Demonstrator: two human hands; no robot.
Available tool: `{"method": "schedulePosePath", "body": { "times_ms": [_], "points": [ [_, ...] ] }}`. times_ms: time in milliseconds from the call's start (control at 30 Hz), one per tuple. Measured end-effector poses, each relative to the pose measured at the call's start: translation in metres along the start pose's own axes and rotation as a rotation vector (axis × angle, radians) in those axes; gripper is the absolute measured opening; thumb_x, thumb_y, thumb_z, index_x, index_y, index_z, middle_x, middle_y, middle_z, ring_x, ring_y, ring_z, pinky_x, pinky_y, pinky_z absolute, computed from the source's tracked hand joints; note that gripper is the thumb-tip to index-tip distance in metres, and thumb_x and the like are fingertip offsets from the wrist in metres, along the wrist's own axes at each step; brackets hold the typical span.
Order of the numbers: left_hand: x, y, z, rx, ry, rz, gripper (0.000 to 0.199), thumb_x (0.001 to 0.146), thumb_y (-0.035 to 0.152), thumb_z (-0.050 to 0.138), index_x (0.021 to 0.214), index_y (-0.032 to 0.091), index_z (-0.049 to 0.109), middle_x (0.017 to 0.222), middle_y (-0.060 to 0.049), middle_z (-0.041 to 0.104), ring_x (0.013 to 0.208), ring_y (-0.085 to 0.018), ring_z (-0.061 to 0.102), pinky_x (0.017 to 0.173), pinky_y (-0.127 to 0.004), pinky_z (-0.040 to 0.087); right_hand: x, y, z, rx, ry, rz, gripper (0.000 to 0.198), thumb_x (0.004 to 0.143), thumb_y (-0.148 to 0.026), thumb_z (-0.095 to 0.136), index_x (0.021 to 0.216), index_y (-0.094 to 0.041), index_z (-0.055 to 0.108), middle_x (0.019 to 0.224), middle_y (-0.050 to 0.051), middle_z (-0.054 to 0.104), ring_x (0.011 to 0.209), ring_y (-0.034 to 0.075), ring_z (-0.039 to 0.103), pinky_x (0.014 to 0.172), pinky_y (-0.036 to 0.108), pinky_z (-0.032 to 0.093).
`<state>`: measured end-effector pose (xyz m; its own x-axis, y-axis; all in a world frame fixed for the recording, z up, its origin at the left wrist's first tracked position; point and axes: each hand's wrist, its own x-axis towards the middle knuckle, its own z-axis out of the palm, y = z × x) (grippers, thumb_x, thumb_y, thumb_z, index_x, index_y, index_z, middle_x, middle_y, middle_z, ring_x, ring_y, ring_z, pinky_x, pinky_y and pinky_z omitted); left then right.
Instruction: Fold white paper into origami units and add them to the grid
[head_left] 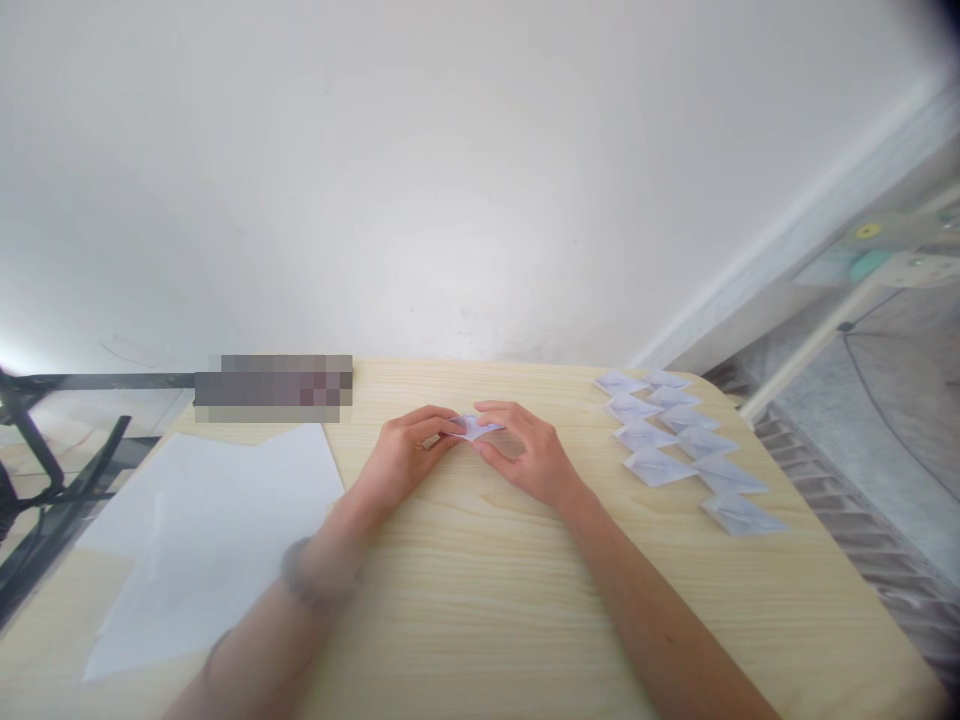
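A small folded white paper [472, 428] is held between both hands over the middle of the wooden table [480, 590]. My left hand [409, 445] pinches its left end, fingers closed on it. On the opposite end, the thumb and fingers of my right hand [529, 450] grip the same paper. The fingertips cover parts of its folds. Two columns of similar folded paper pieces [658, 467] lie flat on the right side of the table, pointed at their ends.
White paper sheets [217, 530] lie on the table's left side. A blurred-out dark object [274, 388] is at the back left. Behind the table rises a white wall [465, 180]. A black metal frame [45, 440] stands at the left, a pale pole [810, 350] at the right.
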<state>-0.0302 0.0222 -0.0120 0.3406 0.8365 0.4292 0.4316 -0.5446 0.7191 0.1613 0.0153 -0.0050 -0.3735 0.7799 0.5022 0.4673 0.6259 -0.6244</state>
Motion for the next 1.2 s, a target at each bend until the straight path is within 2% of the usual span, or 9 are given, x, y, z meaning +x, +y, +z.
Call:
{"method": "schedulePosePath", "body": {
  "times_ms": [267, 400, 533, 733, 900, 1033, 1100, 1200],
  "points": [
    [-0.001, 0.001, 0.0, 0.006, -0.018, 0.029, 0.013, 0.08, 0.021, 0.053, 0.084, 0.02, 0.065, 0.092, -0.002, 0.064, 0.083, -0.013, 0.06, 0.074, -0.022, 0.049, -0.003, 0.006, -0.003, -0.106, -0.06, -0.058, 0.017, 0.081, -0.022, 0.051, 0.096, -0.024, 0.058, 0.117, 0.003, 0.054, 0.103, 0.015, 0.054, 0.086, 0.028, 0.046],
    [0.001, 0.004, -0.001, -0.037, -0.017, -0.031, 0.012, 0.079, 0.024, 0.055, 0.082, 0.02, 0.066, 0.09, -0.003, 0.065, 0.082, -0.013, 0.06, 0.069, -0.021, 0.049, -0.003, 0.009, 0.001, -0.051, -0.05, -0.033, 0.013, 0.083, -0.022, 0.05, 0.09, -0.023, 0.06, 0.099, 0.002, 0.063, 0.09, 0.013, 0.059, 0.08, 0.026, 0.047],
    [0.003, 0.008, -0.003, -0.102, -0.025, -0.122, 0.014, 0.077, 0.028, 0.057, 0.077, 0.019, 0.067, 0.085, -0.003, 0.066, 0.079, -0.015, 0.061, 0.067, -0.023, 0.049, -0.001, 0.011, 0.003, 0.035, 0.012, 0.04, 0.01, 0.08, -0.026, 0.055, 0.083, -0.021, 0.063, 0.083, 0.001, 0.066, 0.076, 0.012, 0.061, 0.072, 0.023, 0.047],
    [0.005, 0.011, -0.003, -0.198, -0.004, -0.348, 0.019, 0.071, 0.035, 0.062, 0.079, 0.018, 0.065, 0.076, -0.002, 0.068, 0.067, -0.015, 0.061, 0.062, -0.023, 0.047, 0.001, 0.01, 0.002, 0.122, 0.018, 0.199, 0.012, 0.077, -0.03, 0.057, 0.079, -0.022, 0.067, 0.08, 0.001, 0.069, 0.074, 0.015, 0.063, 0.067, 0.024, 0.048],
    [0.006, 0.007, -0.002, -0.325, -0.008, -0.43, 0.025, 0.069, 0.036, 0.064, 0.082, 0.015, 0.061, 0.069, -0.002, 0.066, 0.064, -0.014, 0.061, 0.06, -0.022, 0.047, 0.002, 0.011, 0.003, 0.294, 0.026, 0.343, 0.016, 0.075, -0.032, 0.057, 0.085, -0.021, 0.063, 0.08, 0.002, 0.067, 0.068, 0.015, 0.064, 0.062, 0.024, 0.05],
    [0.007, 0.002, -0.001, -0.392, -0.039, -0.442, 0.036, 0.072, 0.036, 0.061, 0.101, 0.015, 0.057, 0.066, -0.002, 0.067, 0.064, -0.016, 0.063, 0.065, -0.026, 0.049, 0.004, 0.012, 0.003, 0.407, 0.017, 0.428, 0.019, 0.074, -0.033, 0.058, 0.088, -0.02, 0.057, 0.06, -0.002, 0.061, 0.053, 0.012, 0.061, 0.054, 0.022, 0.048],
    [0.006, 0.002, -0.001, -0.366, -0.044, -0.425, 0.037, 0.076, 0.037, 0.057, 0.105, 0.015, 0.056, 0.068, -0.003, 0.067, 0.065, -0.017, 0.064, 0.065, -0.028, 0.05, 0.006, 0.012, 0.001, 0.436, -0.008, 0.44, 0.017, 0.074, -0.032, 0.057, 0.084, -0.019, 0.057, 0.057, -0.002, 0.059, 0.051, 0.011, 0.059, 0.053, 0.022, 0.047],
    [0.005, 0.003, -0.002, -0.205, 0.013, -0.263, 0.029, 0.079, 0.036, 0.053, 0.099, 0.018, 0.06, 0.089, -0.007, 0.066, 0.084, -0.019, 0.062, 0.072, -0.03, 0.05, 0.009, 0.013, -0.003, 0.463, -0.03, 0.477, 0.017, 0.073, -0.033, 0.058, 0.08, -0.017, 0.059, 0.058, -0.001, 0.059, 0.051, 0.01, 0.058, 0.051, 0.021, 0.046]
  ]
}}
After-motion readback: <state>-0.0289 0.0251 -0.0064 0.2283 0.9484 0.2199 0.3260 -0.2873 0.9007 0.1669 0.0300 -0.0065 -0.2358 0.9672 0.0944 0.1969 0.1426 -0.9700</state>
